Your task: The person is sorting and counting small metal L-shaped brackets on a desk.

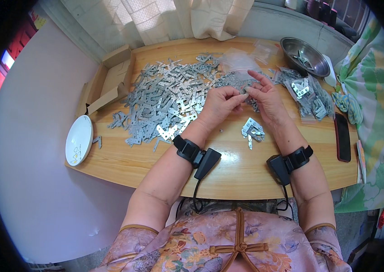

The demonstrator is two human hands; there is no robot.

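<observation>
Floral shirt [174, 247] nearest; beyond, left hand [219, 104] and right hand [267, 100] meet, pinching a small grey piece [243, 90]; metal brackets [252, 129] lie bodyward, nearer the right hand, their long axes mixed

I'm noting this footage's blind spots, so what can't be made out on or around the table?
All in the head view:
Small grey piece between the bare left hand and bare right hand: fingers cover its shape.
Heap of tiny silvery parts: the hands block some; individual parts are too small to identify.
Green-and-white patterned cloth: the dark fisheye rim cuts off its right side.
</observation>
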